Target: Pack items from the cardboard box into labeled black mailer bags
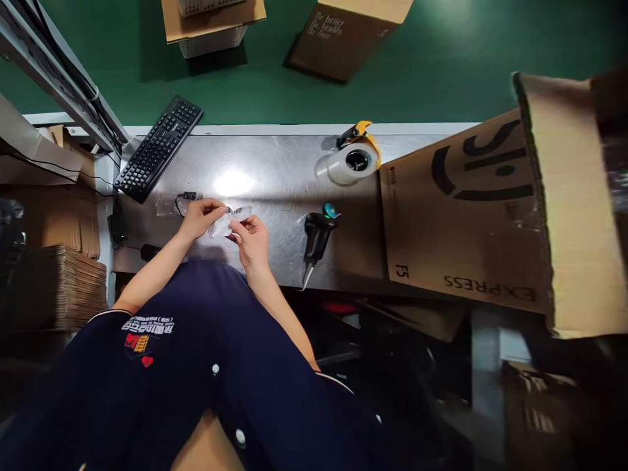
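Both of my hands meet over the steel worktable (275,170), close to its near edge. My left hand (199,217) pinches one end of a small clear plastic packet (226,221). My right hand (252,239) grips the packet's other end with curled fingers. What is inside the packet is too small to make out. Another clear bag with a dark item (179,203) lies flat on the table just left of my left hand.
A black keyboard (157,148) lies at the table's far left. A barcode scanner (316,237) and a tape dispenser (354,157) sit right of my hands. A large open cardboard box (471,209) fills the right side. Flat cartons (61,288) are stacked at left.
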The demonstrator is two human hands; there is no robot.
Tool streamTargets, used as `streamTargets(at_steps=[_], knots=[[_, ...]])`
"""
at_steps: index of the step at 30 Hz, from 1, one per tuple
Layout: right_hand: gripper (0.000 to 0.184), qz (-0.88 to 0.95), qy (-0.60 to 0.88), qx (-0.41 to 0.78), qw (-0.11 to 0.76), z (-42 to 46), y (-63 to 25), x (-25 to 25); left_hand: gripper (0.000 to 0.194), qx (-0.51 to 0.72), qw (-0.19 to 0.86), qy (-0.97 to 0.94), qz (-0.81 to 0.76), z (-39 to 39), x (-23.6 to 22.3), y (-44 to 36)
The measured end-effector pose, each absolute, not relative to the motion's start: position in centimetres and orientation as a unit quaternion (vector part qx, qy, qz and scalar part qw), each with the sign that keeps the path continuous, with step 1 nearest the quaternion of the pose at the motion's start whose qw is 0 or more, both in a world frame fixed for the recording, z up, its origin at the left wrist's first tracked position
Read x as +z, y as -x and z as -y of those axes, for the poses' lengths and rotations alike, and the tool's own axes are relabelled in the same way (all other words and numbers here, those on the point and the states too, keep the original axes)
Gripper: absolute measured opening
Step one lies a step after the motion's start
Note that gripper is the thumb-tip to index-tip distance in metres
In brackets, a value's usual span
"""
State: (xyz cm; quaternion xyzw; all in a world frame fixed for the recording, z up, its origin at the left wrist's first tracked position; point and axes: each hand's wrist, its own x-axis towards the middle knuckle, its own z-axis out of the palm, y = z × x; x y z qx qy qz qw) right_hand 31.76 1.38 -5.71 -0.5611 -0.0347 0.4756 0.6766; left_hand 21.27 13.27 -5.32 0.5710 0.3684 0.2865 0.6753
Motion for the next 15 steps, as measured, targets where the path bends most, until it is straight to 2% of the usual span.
streamTargets(at_steps=[5, 9, 15], knots=[[0.053, -0.012, 0.569, 0.514, 0.641, -2.2, -32.9, -10.9, 0.041, 0.226, 0.655, -0.597, -0.405, -14.5, -11.8, -22.4], [0.051, -0.022, 0.618, 0.512, 0.596, -2.4, -34.1, -14.7, 0.029, 0.210, 0.615, -0.636, -0.415, -14.7, -15.7, -23.4], [0.046, 0.013, 0.650, 0.488, 0.582, -2.0, -34.5, -18.9, 0.014, 0.174, 0.496, -0.729, -0.438, -12.8, -19.3, -23.5]])
